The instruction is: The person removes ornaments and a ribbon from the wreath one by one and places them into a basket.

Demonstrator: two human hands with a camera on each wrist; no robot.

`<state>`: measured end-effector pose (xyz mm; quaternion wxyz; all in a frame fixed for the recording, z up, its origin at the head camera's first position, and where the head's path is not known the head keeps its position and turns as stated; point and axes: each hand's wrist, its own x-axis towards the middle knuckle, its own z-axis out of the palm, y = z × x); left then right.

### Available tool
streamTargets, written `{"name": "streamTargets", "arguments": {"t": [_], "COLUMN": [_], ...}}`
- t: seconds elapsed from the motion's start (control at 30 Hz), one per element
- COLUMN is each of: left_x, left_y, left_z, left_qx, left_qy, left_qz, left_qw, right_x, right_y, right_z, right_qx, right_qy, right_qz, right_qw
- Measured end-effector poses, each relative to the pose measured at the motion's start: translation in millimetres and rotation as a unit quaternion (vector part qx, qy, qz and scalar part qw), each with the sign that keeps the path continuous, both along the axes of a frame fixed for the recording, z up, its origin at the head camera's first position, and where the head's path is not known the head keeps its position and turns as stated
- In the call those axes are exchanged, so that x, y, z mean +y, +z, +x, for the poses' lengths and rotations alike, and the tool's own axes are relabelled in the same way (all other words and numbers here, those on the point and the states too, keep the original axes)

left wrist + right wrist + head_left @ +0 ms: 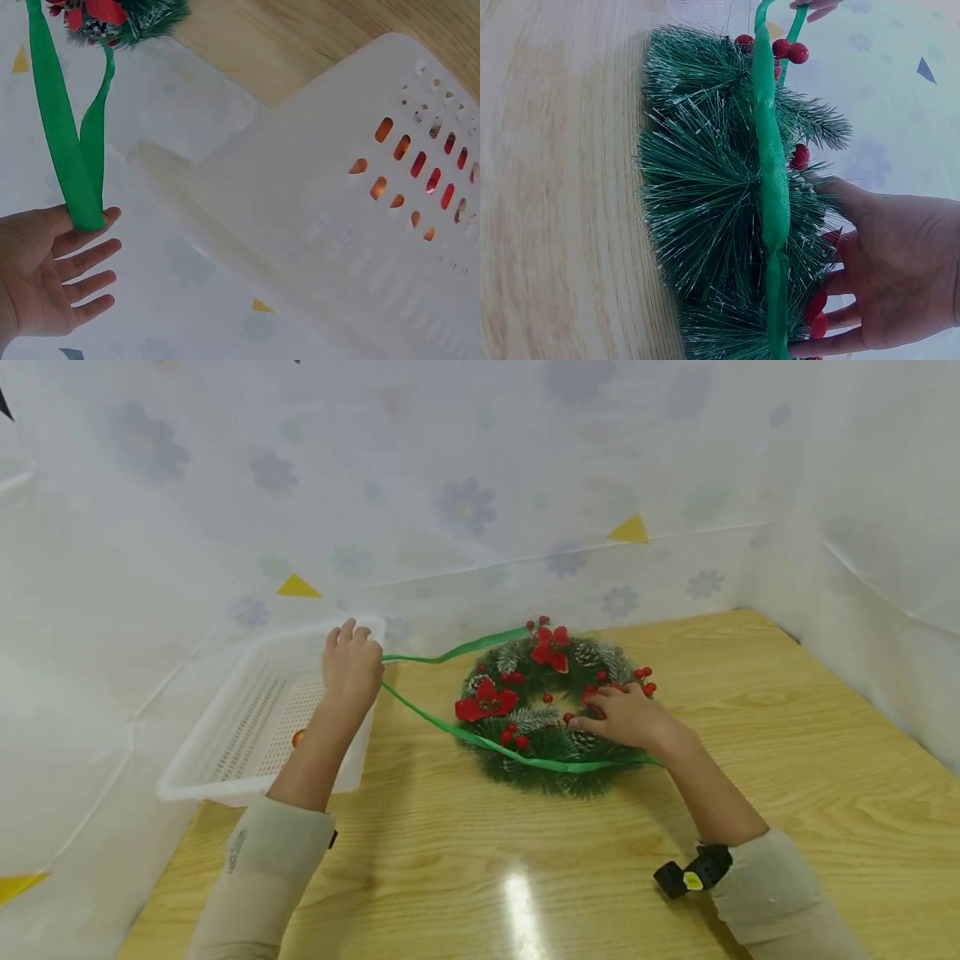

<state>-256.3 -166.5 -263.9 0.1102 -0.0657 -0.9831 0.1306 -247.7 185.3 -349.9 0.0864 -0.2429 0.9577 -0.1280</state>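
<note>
My beige sleeves [262, 860] sit closest to me, a black wrist strap [693, 870] showing on my right arm over the wooden surface [465, 860]. At the far left, a white perforated basket [247, 727] rests on the surface with something small and orange inside. My left hand [351, 667] is raised beside its right rim, and my fingers [90, 259] lie nearly straight, with the thumb and forefinger pinching the doubled end of a green ribbon [442, 727]. From that pinch one strand runs to the top of the wreath [551, 714] and the other crosses its front edge. The wreath lies flat near the middle of the surface, green needles with red flowers, berries and frosted cones. My right hand [626, 717] rests on its right side, fingers relaxed and spread, pressing down on the greenery.
</note>
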Motion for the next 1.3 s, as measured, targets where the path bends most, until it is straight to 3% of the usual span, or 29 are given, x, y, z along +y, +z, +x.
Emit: {"name": "streamTargets", "arguments": {"t": [0.27,0.47,0.77,0.97,1.2,1.3], "left_x": [9,14,4,-1,-15,-20], "left_y": [16.1,33.0,56.8,67.6,81.3,81.2], "left_z": [27.5,35.3,21.1,7.2,-5.3,-11.3], "left_qx": [0.026,0.104,0.167,0.264,0.306,0.315], "left_qy": [-0.03,-0.06,-0.02,-0.051,-0.032,-0.047], "left_qz": [-0.021,0.011,0.077,0.112,0.158,0.169], "left_qw": [0.999,0.9927,0.9827,0.9567,0.9382,0.9327], "right_x": [1,2,1,1,-1,0], "right_y": [3.2,3.9,5.2,2.0,1.0,1.1], "right_z": [-1.2,-3.8,-0.6,1.1,-0.2,-0.6], "right_qx": [-0.002,0.007,-0.003,-0.005,-0.016,-0.01], "right_qy": [-0.012,-0.003,-0.008,-0.011,-0.013,-0.012], "right_qz": [0.003,0.002,0.004,0.003,0.006,0.007], "right_qw": [1.0,1.0,1.0,1.0,1.0,1.0]}}
